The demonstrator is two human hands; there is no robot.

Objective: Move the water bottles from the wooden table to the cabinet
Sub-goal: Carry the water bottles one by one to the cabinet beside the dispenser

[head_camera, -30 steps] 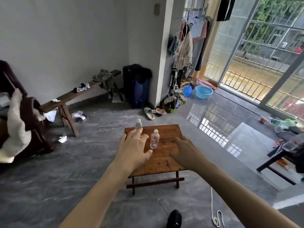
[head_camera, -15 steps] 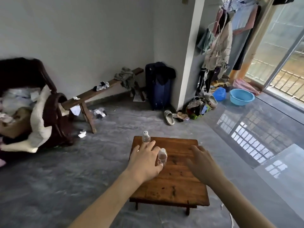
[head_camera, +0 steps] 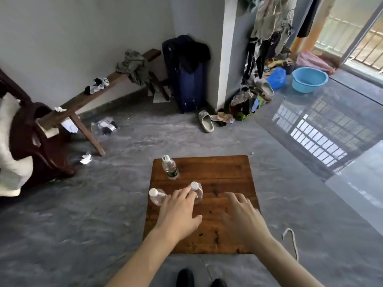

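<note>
On the wooden table [head_camera: 223, 183], at the middle of the view: three clear water bottles, all upright. Green-labelled bottle [head_camera: 170, 167] toward 11 o'clock on the tabletop, near the far-left corner, well apart from both hands. Left-edge bottle [head_camera: 156, 196] at 9 o'clock, white cap up, just beside the left hand [head_camera: 179, 216]. Middle bottle [head_camera: 195, 192] slightly toward 10 o'clock of the table's centre, partly hidden behind the left fingertips. Left hand spread open over the table, fingers extended between those two near bottles, not closed around either; contact with the middle bottle impossible to judge. Right hand [head_camera: 242, 220] at 4 o'clock from the middle bottle, also open, fingers fanned and palm down above bare wood, gripping nothing. Cabinet nowhere seen. Beyond, at 1 o'clock, a blue basin [head_camera: 309, 79] on the glossy floor; at 10 o'clock, a long wooden bench [head_camera: 99, 94] against the wall.
</note>
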